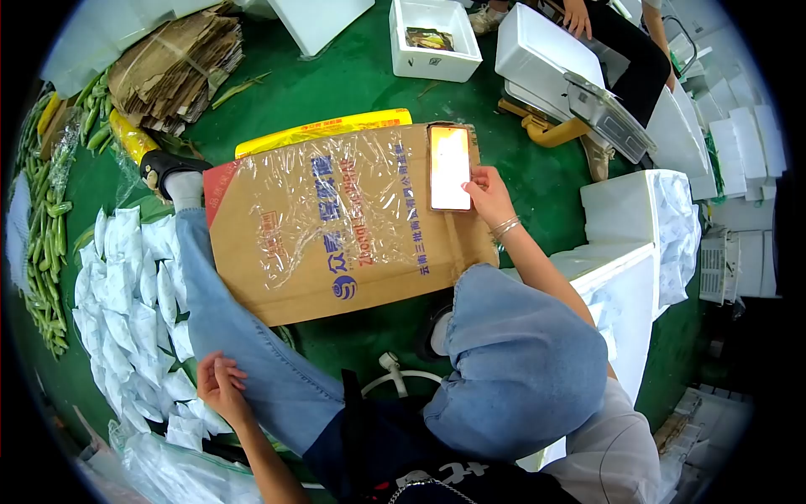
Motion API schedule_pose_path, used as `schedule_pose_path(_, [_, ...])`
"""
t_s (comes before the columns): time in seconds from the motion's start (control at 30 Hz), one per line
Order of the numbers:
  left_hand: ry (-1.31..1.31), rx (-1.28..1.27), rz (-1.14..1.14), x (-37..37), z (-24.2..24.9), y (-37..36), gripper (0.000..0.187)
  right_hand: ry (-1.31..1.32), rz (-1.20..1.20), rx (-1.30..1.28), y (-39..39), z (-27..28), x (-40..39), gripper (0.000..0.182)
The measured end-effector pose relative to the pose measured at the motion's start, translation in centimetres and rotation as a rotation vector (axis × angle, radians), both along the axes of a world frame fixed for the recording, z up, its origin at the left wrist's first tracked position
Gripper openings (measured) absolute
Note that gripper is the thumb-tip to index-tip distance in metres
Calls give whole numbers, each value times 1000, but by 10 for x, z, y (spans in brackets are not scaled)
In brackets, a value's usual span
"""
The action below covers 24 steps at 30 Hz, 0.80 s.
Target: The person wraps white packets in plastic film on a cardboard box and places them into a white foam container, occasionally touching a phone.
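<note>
A smartphone [450, 168] with a bright, washed-out screen lies at the far right end of a brown cardboard box [378, 244]. My right hand [489, 195] grips the lower right edge of the phone, thumb over the screen side. Clear plastic film [285, 197] covers much of the printed box top. Beside my left thigh, my left hand [221, 388] hangs with loosely curled fingers and nothing visible in it. White ice-pack-like pouches [126, 311] are heaped close to that hand.
Yellow wrapping [323, 129] sticks out behind the box. Flattened cardboard [172, 67] and green vegetables [46, 244] are at left. A white foam box [434, 63] holds a packet. Another person's hand [577, 17] is near a scale [609, 118]. More foam boxes [621, 252] stand at right.
</note>
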<state>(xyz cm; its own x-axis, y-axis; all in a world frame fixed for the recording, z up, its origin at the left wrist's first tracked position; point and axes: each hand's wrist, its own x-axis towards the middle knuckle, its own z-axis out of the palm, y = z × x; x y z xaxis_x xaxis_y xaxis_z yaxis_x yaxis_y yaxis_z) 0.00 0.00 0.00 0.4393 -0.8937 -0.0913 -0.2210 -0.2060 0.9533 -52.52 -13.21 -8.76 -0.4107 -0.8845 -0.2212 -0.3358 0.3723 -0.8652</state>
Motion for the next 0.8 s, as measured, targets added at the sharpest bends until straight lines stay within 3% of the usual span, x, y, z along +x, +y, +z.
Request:
schedule_pose_path(0.2, [2, 0, -18, -10, 1, -1, 16, -73, 17, -33, 12, 11, 5, 47])
schedule_pose_path(0.5, [-15, -17, -1, -5, 1, -1, 15, 104, 113, 40, 5, 17, 16, 63])
schedule_pose_path(0.6, [-15, -4, -12, -6, 2, 0, 16, -108, -6, -12, 9, 13, 12, 71])
schedule_pose_path(0.67, [1, -25, 5, -7, 2, -1, 15, 125, 32, 73, 11, 15, 6, 78])
schedule_pose_path(0.8, [12, -65, -5, -6, -1, 0, 14, 281, 34, 91, 3, 23, 27, 83])
